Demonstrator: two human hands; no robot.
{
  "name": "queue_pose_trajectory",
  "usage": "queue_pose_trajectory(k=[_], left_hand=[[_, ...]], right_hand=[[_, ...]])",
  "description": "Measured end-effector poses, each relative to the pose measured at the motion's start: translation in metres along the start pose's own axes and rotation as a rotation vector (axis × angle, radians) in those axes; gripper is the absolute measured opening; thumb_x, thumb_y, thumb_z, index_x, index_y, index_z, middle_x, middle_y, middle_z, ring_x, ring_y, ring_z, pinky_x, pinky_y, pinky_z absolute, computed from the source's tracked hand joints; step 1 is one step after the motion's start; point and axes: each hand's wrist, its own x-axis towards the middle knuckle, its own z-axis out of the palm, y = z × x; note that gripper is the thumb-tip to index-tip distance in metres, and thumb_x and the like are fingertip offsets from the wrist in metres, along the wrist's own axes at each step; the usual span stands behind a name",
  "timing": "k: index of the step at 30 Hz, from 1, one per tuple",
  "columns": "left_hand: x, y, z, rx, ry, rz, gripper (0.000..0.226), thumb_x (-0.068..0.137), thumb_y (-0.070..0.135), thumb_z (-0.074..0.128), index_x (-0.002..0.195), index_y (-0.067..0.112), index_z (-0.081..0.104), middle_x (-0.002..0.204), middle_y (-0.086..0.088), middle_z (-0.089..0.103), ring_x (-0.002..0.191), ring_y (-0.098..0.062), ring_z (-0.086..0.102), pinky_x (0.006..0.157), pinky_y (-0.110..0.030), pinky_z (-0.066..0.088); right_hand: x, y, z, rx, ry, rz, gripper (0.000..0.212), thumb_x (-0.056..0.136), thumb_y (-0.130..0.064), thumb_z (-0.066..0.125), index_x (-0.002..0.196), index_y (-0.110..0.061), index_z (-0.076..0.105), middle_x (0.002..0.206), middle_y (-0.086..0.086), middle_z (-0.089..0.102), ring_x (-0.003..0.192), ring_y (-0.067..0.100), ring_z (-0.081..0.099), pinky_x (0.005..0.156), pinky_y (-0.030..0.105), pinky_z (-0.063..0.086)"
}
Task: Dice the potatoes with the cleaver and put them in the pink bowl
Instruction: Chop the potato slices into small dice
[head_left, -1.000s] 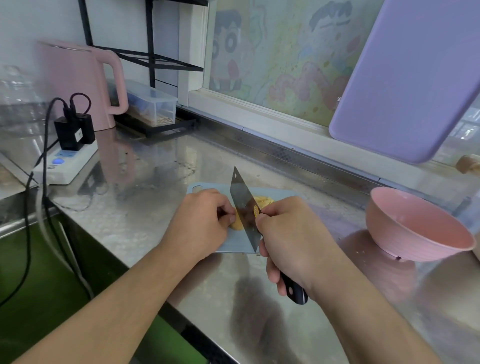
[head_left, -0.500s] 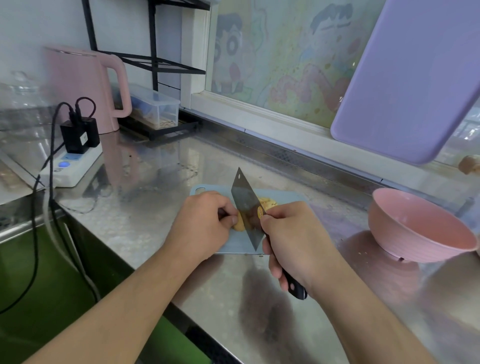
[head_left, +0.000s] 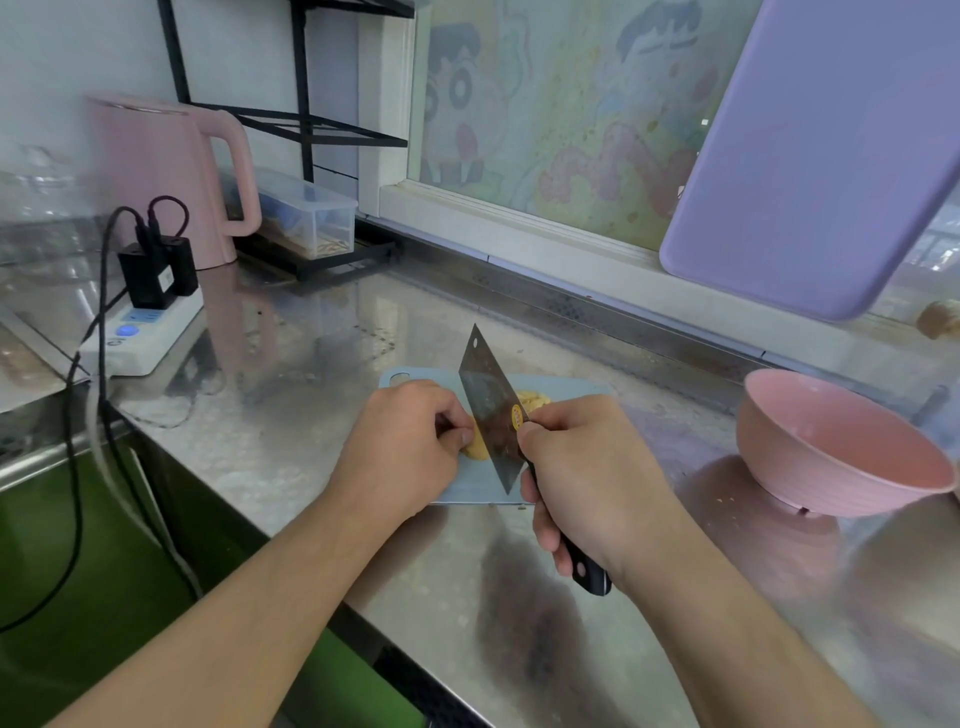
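Potato (head_left: 477, 448) sits on the pale blue cutting board (head_left: 470, 486) at the middle of the steel bench (head_left: 291, 405), a yellowish peeled piece mostly hidden between fist and blade. Reading left to right now: the left hand (head_left: 402, 447) comes first, fingers curled down onto the near end of the potato, knuckles facing the steel, pinning it in place. Right against those knuckles stands the cleaver (head_left: 491, 410), blade upright, its tip reaching away toward the window, its heel toward the person. On the far side of the blade, a small heap of cut potato pieces (head_left: 535, 401) lies on the board, pale gold and irregular. Then the right hand (head_left: 582, 478), wrapped tight round the black handle, forefinger and thumb pinched up at the base of the blade. Far right, well apart from the board, waits the pink bowl (head_left: 831, 457), tilted on its foot, and nothing shows inside it.

Here is what matters for the next stroke: the uncut potato lies immediately left of the blade, under the left hand, with the edge crossing it. Each cut, by my reading, walks the blade leftward toward those curled fingers, so the margin is thin. Dicing looks midway; the transfer is not yet begun.
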Motion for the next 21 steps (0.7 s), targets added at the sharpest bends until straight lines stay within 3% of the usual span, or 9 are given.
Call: queue_pose_trajectory(k=[9, 21], left_hand=[[0.0008, -0.0003, -0.0003, 0.025, -0.003, 0.02, 0.016, 0.085, 0.014, 0.082, 0.076, 0.027, 0.078, 0.08, 0.018, 0.066, 0.078, -0.006, 0.063, 0.078, -0.034, 0.057], [0.0001, -0.0002, -0.0012, 0.073, -0.002, 0.035, 0.015, 0.086, 0.013, 0.079, 0.078, 0.026, 0.078, 0.081, 0.018, 0.063, 0.078, -0.007, 0.061, 0.077, -0.029, 0.055]], right_hand=[[-0.0027, -0.0019, 0.0012, 0.003, -0.004, 0.018, 0.036, 0.103, -0.013, 0.041, 0.068, -0.01, 0.051, 0.047, 0.019, 0.049, 0.023, 0.021, 0.041, 0.034, 0.018, 0.033], [-0.0009, -0.0041, 0.0002, -0.047, -0.045, 0.069, 0.015, 0.099, -0.008, 0.037, 0.09, -0.014, 0.047, 0.047, 0.018, 0.053, 0.024, 0.023, 0.043, 0.037, 0.02, 0.037]])
